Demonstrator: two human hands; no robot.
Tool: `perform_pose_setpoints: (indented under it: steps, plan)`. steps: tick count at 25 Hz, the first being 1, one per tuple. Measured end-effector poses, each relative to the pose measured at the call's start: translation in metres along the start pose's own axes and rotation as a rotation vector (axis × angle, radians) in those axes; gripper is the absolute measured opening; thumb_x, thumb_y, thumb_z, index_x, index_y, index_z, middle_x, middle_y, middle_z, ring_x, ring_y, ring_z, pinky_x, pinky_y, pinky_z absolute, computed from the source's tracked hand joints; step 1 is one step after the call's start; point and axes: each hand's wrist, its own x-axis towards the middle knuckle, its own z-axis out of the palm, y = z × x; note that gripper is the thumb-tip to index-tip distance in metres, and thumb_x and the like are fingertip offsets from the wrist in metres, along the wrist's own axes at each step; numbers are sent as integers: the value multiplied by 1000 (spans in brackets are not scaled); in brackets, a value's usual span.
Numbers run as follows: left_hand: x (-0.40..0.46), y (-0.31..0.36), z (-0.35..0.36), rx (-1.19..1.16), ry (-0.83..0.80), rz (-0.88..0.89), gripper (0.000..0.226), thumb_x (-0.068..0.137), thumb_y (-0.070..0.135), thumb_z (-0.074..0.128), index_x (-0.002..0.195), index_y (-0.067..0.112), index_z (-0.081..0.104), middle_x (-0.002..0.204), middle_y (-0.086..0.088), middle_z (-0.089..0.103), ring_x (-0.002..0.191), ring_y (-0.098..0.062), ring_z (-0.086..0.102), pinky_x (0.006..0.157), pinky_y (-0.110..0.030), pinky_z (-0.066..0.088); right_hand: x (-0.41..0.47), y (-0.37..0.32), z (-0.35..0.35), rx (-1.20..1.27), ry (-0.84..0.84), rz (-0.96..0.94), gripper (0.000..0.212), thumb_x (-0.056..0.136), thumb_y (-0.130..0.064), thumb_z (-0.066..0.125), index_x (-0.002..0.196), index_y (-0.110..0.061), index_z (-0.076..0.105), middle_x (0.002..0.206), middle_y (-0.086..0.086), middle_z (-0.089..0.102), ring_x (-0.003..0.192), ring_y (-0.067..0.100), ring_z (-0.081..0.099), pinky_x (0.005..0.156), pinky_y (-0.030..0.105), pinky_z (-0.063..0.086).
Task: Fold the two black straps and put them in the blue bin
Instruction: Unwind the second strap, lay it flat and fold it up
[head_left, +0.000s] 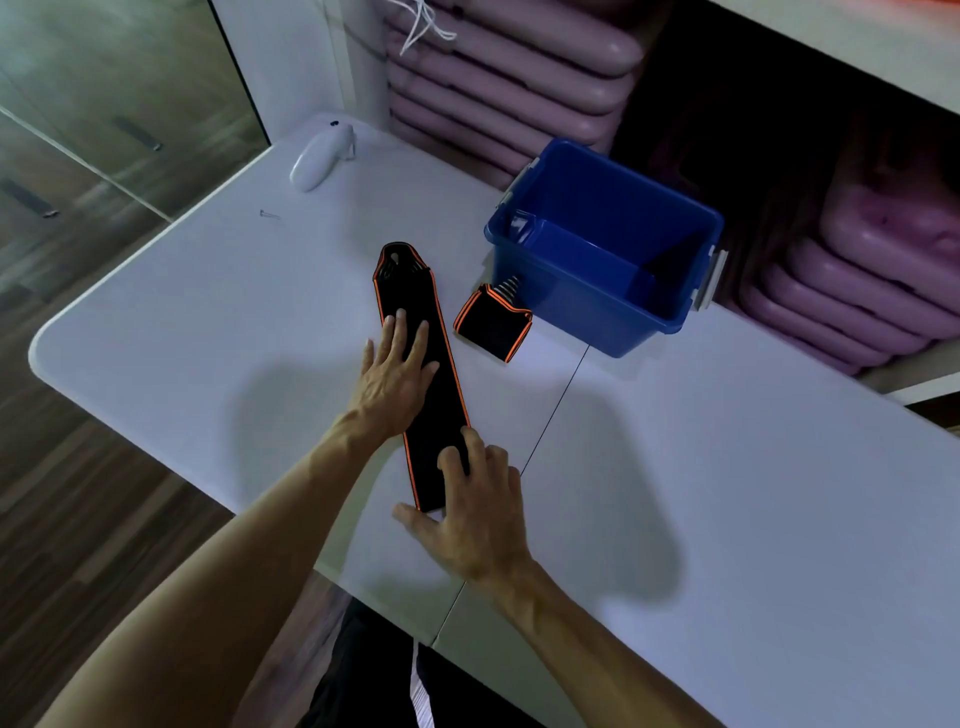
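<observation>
A long black strap with orange edging (441, 395) lies flat and stretched out on the white table (727, 493), running from the table's middle toward me. My left hand (397, 369) presses flat on its middle with fingers spread. My right hand (472, 514) rests on the strap's near end, fingertips on the fabric, thumb beside its corner. A second black and orange strap (493, 325), folded into a short bundle, sits on the table just left of the blue bin (602, 312). The bin is open, with nothing visible inside.
A white handheld device (319, 156) lies at the table's far left corner, and a small screw (269, 213) lies near it. Stacks of purple pads (509, 78) fill shelves behind the bin. The table's rounded edge drops to a wooden floor on the left.
</observation>
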Motion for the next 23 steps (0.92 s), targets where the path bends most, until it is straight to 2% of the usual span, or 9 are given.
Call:
perform_pose_setpoints:
  steps: [3, 5, 18, 21, 23]
  plan:
    - [2, -4, 2, 7, 13, 25, 60, 101, 41, 25, 153, 16, 6, 161, -13, -8, 148, -28, -11, 120, -50, 3, 1, -8, 5, 2, 38, 55, 45, 74, -40, 71, 106, -14, 51, 137, 18, 50, 95, 34, 53, 74, 45, 52]
    - [2, -4, 3, 15, 16, 22, 61, 101, 43, 24, 153, 17, 5, 161, -12, -9, 148, -27, -12, 120, -49, 1, -2, -6, 7, 28, 29, 42, 44, 75, -35, 71, 110, -15, 52, 139, 19, 49, 97, 34, 54, 76, 44, 53]
    - [10, -11, 4, 67, 69, 55, 62, 100, 46, 22, 153, 17, 6, 161, -14, -6, 148, -27, -10, 121, -46, 1, -6, 1, 12, 14, 21, 11, 51, 79, -42, 66, 122, -19, 52, 141, 18, 50, 98, 34, 53, 77, 42, 57]
    - [10, -14, 5, 69, 70, 74, 62, 100, 46, 24, 153, 16, 8, 161, -15, -4, 148, -29, -8, 121, -47, 3, -9, 4, 12, 46, -22, -16, 51, 82, -46, 62, 125, -20, 53, 146, 17, 46, 100, 33, 51, 79, 41, 55]
    - [11, -15, 6, 74, 81, 71, 62, 100, 45, 28, 153, 16, 13, 161, -16, 0, 149, -31, -3, 120, -48, 7, -11, 12, 7, 112, -59, -66, 54, 86, -49, 59, 132, -21, 53, 152, 17, 39, 107, 31, 48, 85, 39, 53]
